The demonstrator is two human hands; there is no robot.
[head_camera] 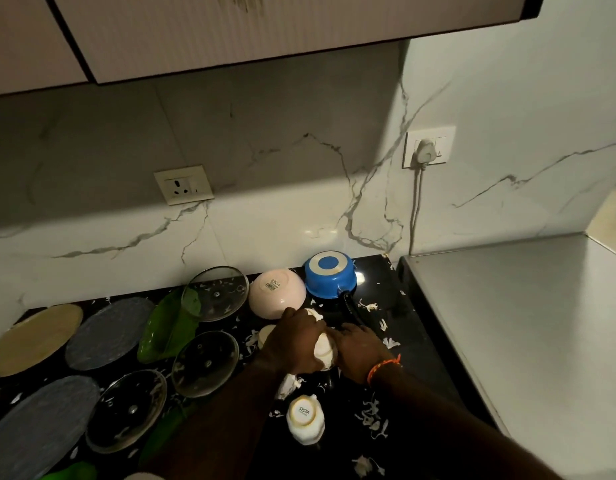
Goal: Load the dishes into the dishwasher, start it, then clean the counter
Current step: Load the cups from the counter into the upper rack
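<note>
Head view: black speckled counter [376, 271], strewn with white scraps.
Cup: white cup [325, 351] clasped between both hands, mid-counter.
Left hand [294, 341]: curled over cup.
Right hand [357, 351]: fingers touching its side.
Nearby: pink bowl [277, 292] upturned, glass plates [215, 292], blue-based pan [329, 273].

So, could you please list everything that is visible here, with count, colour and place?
pink bowl: 1, upside down, counter back
blue pot: 1, upside down, right of bowl
glass plates: 3, clear, counter middle
grey plates: 2, left
beige plate: 1, far left
green leaf-shaped dishes: at least 2, among plates
white cup: 1, upside down, front
white scraps: many, over black counter
sockets: 2, wall; right one with plug
steel surface: 1, right
left hand: fingers round white cup
right hand: on same cup
</note>
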